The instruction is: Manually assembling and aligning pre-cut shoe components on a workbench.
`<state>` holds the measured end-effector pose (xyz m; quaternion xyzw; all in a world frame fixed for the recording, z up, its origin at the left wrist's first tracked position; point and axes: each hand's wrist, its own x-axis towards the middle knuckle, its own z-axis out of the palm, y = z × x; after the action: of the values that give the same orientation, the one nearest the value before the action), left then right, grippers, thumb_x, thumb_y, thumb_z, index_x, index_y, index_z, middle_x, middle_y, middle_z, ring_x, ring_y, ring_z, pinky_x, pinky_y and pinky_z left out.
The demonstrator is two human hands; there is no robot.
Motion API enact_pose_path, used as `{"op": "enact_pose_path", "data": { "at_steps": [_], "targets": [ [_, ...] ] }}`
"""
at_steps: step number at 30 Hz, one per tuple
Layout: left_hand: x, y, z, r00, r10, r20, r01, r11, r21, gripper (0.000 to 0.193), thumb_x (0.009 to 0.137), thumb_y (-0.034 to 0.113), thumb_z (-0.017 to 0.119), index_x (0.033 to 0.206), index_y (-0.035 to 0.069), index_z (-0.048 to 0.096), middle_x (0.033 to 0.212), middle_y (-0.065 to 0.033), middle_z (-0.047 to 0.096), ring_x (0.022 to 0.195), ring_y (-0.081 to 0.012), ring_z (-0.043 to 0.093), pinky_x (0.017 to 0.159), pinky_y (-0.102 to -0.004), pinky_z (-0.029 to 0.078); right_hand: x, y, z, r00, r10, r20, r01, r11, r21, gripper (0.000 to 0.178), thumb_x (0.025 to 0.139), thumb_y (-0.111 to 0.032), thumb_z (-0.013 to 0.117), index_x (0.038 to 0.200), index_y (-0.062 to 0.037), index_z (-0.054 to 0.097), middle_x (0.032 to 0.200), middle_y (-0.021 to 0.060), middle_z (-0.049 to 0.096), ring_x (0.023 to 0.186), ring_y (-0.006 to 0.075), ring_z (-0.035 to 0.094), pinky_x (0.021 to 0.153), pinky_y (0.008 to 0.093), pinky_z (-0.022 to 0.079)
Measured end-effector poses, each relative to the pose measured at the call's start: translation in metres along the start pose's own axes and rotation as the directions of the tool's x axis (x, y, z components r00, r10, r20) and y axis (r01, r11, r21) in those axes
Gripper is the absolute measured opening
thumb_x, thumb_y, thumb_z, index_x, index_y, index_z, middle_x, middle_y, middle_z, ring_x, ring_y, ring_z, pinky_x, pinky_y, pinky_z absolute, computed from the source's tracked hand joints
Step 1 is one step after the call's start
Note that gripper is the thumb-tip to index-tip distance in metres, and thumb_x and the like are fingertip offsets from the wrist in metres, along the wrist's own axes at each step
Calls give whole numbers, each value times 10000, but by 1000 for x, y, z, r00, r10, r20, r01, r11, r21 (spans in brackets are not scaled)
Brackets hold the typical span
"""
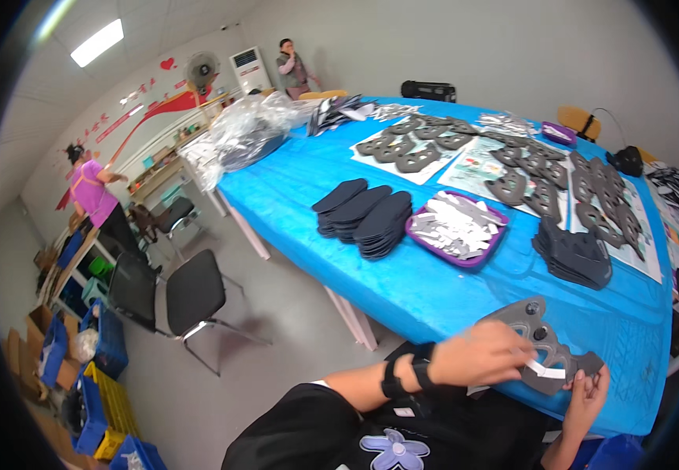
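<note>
1 grey cutout pc at near edge of blue tbl, w/ at least 1 white strip across it. R hand: thumb + fingers clamped on pc's right end. L hand: fingers bunched at strip's left end, blurred, can't tell if gripping. Beyond: 3 stacks dark sole-shaped pcs, 2 purple trays, 3 white sheets w/ grey pcs, approx. count n/a.

Dark gray wavy-edged cutout with holes, pinched at one end by the right hand; white strip laid flat across it, beside the left hand's fingertips.
</note>
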<state>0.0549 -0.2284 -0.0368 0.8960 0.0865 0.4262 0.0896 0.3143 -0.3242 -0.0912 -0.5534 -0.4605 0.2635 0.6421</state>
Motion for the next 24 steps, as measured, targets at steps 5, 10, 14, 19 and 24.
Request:
{"op": "enact_pose_path", "data": {
  "at_steps": [5,10,14,19,24],
  "targets": [
    [10,-26,-72,968,-114,-223,198,894,403,310,699,114,703,998,89,626,987,-68,606,890,-244,578,782,-355,445,22,-3,-9,1000,8,-27,-10,998,-66,541,795,12,591,1275,32,341,1016,117,498,685,100,509,596,228,456],
    [9,-71,-128,919,-293,-265,395,658,642,240,707,152,691,925,65,642,941,-107,616,860,-293,585,753,-377,465,21,18,-24,923,-384,40,311,677,-668,422,770,-21,598,1176,-11,481,1160,132,487,959,211,536,823,304,447],
    [-16,-104,-158,802,-537,-262,496,355,792,305,758,341,649,890,67,652,894,-118,620,829,-299,590,703,-379,490,20,0,-23,978,-197,74,208,860,-465,296,754,-61,626,1038,1,572,1099,139,555,984,278,542,888,335,404],
    [-40,-132,-175,528,-834,-160,627,256,736,392,714,424,678,844,54,670,893,-145,619,808,-308,599,711,-400,486,22,-6,-24,977,-134,165,199,843,-499,296,733,-84,648,1016,-14,593,1116,152,566,1004,304,537,903,356,398],
    [-43,-141,-183,602,-789,-123,637,382,669,309,661,310,743,789,42,662,798,-151,638,782,-307,607,686,-388,478,18,-18,-11,945,-232,232,328,656,-680,328,728,-132,664,1034,-31,601,1179,175,538,1089,336,484,926,385,386]
  ]
}}
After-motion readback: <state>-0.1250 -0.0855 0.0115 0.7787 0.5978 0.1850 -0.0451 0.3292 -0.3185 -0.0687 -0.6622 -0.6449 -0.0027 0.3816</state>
